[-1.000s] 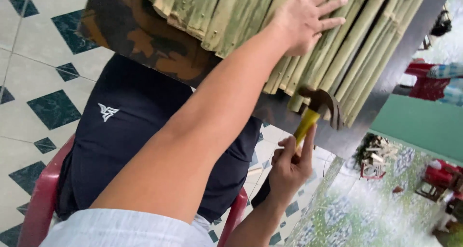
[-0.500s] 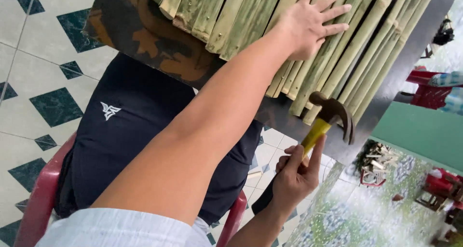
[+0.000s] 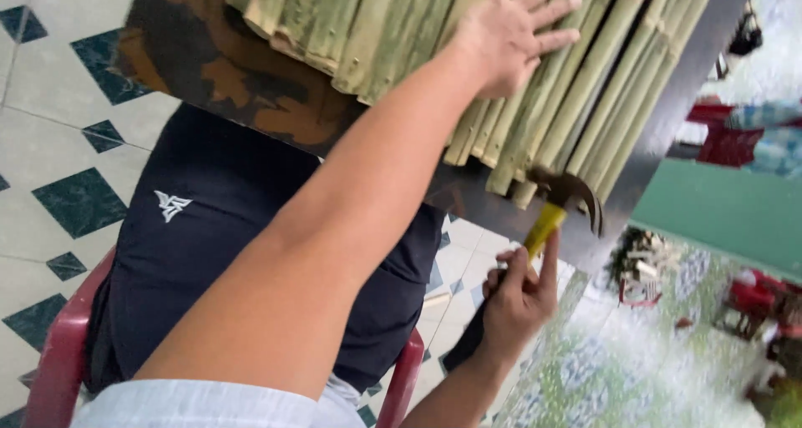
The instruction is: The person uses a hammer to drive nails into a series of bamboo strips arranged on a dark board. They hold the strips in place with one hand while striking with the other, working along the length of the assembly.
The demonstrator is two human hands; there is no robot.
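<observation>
My left hand (image 3: 510, 40) lies flat with its fingers spread on a mat of green bamboo strips (image 3: 376, 27) that rests on a dark, worn table (image 3: 242, 86). My right hand (image 3: 518, 298) grips the yellow handle of a claw hammer (image 3: 568, 198) below the table's edge. The hammer's dark head sits right by the cut ends of the bamboo strips (image 3: 510, 182), which stick out over that edge. I cannot tell whether the head touches them.
I sit on a red plastic chair (image 3: 58, 353), with dark shorts (image 3: 217, 244) over my lap. The floor has white tiles with dark green diamonds (image 3: 79, 198). Red stools (image 3: 718, 136) and a patterned mat (image 3: 635, 361) lie to the right.
The hammer drew slightly away from the bamboo ends, then came back close to them. My left hand stayed pressed on the strips.
</observation>
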